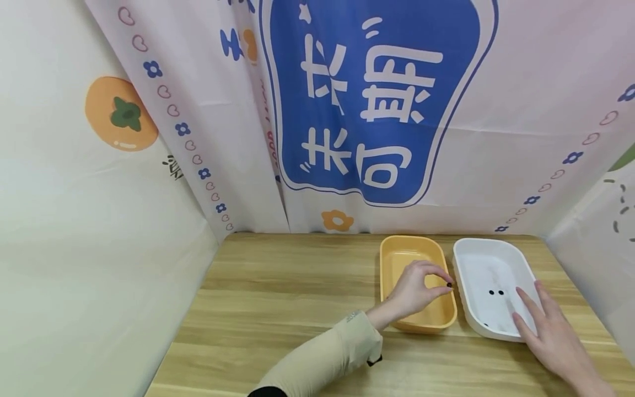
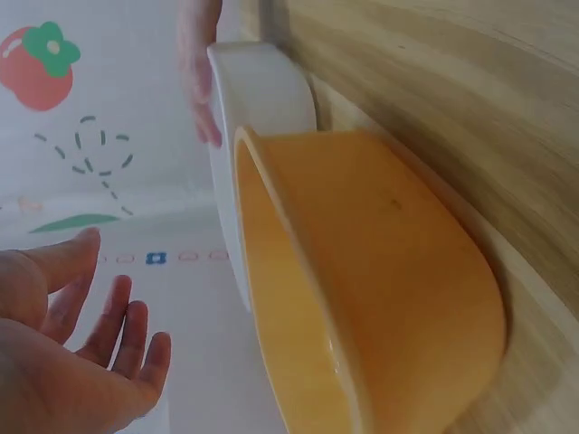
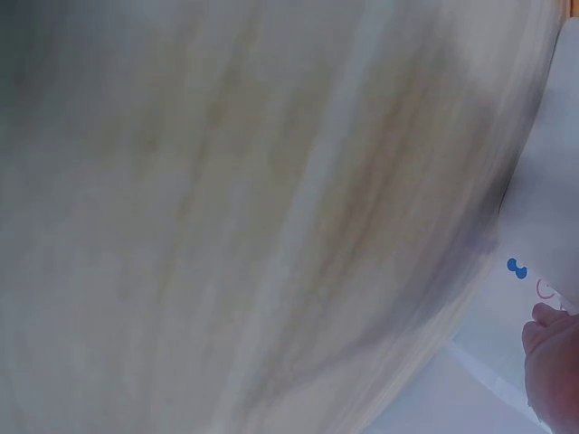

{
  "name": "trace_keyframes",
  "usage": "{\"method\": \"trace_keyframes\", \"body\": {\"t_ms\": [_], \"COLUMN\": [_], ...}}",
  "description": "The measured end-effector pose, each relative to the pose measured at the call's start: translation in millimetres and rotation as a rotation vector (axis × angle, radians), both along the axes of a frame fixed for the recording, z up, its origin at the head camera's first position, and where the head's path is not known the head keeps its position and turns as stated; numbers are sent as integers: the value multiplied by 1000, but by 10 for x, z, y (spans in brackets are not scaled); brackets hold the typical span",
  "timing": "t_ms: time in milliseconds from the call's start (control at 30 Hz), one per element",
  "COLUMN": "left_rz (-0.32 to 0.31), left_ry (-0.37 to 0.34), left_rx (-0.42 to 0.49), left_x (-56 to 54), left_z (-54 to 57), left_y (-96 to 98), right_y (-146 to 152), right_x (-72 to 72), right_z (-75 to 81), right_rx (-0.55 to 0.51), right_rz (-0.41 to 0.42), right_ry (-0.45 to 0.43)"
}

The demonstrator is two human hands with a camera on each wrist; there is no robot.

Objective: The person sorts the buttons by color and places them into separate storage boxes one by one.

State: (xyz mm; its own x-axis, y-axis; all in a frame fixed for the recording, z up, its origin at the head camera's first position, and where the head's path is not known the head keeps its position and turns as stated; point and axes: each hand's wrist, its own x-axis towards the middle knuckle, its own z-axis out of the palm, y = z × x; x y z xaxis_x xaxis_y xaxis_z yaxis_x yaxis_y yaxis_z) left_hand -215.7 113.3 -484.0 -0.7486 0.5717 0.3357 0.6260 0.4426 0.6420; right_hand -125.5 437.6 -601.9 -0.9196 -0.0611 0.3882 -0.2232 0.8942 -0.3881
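Observation:
Over the right side of the yellow tray (image 1: 414, 241), my left hand (image 1: 414, 286) pinches a small dark bead-like piece (image 1: 449, 285) between thumb and index finger. In the left wrist view that hand (image 2: 77, 353) hangs beside the tray's rim, its piece not visible there. My right hand (image 1: 550, 325) rests at the near right rim of the white tray (image 1: 488, 242), fingers spread and reaching over the edge. Inside the white tray lie two small black round pieces (image 1: 501, 293) side by side, and another dark speck (image 1: 486, 325) sits near its front wall.
Both trays stand close together on the wood-grain table (image 1: 278, 298), toward its right. A printed cloth (image 1: 223, 110) with a blue panel hangs at the back edge, and pale cloth walls rise at both sides.

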Motion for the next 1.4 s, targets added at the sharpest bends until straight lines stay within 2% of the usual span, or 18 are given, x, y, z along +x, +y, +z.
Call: {"method": "trace_keyframes", "body": {"t_ms": [67,267,367,467,600,733,900,1033,1133,1267,1400], "left_rz": [-11,-47,-33,14,74,80,70,71,58,31,44], "left_ry": [-23,-171,-198,-175,-97,-22,-15,-9,16,72,136], "left_rx": [-12,-32,-48,-73,-132,-184,-184,-185,-227,-334,-469], "left_x": [-8,20,35,41,53,82,115,121,120,111,111], "left_z": [8,-4,-31,-58,-84,-93,-127,-170,-170,-147,-182], "left_y": [98,391,523,632,748,835,908,898,813,590,297], "right_y": [1,-4,2,7,7,3,3,-2,-11,-8,8], "right_x": [-13,-10,-7,-16,-19,-11,-15,-17,-12,-16,-16], "right_z": [6,-6,-14,-15,-18,-26,-29,-32,-37,-36,-14], "right_rx": [1,0,-3,-7,-8,-7,-8,-15,-17,-16,-7], "right_rz": [0,-2,-5,-6,1,3,-7,-9,-8,-7,-11], "right_ry": [11,17,11,7,15,13,-5,-13,-12,1,-4]}}
